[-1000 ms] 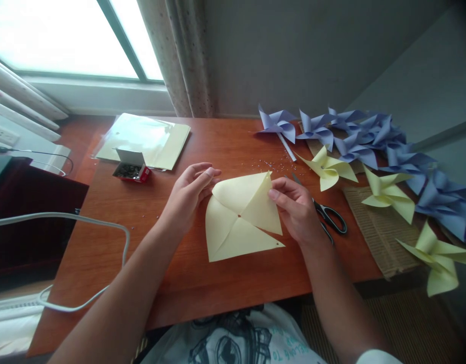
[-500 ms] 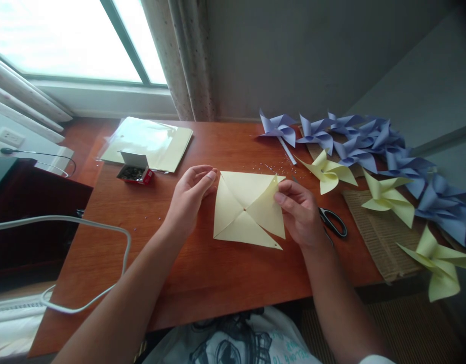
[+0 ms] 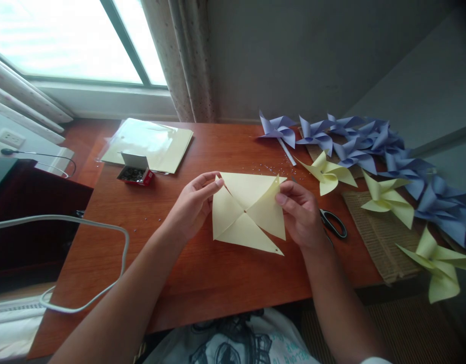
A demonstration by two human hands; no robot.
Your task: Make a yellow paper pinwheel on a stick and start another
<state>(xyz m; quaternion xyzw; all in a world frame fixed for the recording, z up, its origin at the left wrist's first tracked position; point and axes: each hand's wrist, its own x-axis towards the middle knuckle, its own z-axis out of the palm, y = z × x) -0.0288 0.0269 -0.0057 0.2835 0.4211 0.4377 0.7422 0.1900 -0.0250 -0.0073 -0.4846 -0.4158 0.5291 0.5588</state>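
Note:
A square sheet of pale yellow paper (image 3: 248,217), slit from its corners toward a small hole in the middle, is held above the table between my two hands. Thumb and fingers of my left hand (image 3: 197,205) pinch its upper left corner, where the slit gapes a little. On the other side, my right hand (image 3: 299,210) grips the right edge near the upper right corner, which curls upward. A small punched hole shows at the loose lower right tip. Black-handled scissors (image 3: 333,224) lie just right of my right hand, partly hidden by it.
Yellow pinwheels (image 3: 388,198) and many purple pinwheels (image 3: 356,151) spread along the right side, some on corrugated cardboard (image 3: 369,237). A small open box of dark bits (image 3: 136,174) stands by a stack of yellow paper (image 3: 175,151). A white cable (image 3: 127,242) crosses the table's left edge.
My left thumb has moved onto the sheet's upper left corner, and the slit there has opened. The lower right tip has dropped slightly. My right hand keeps its hold.

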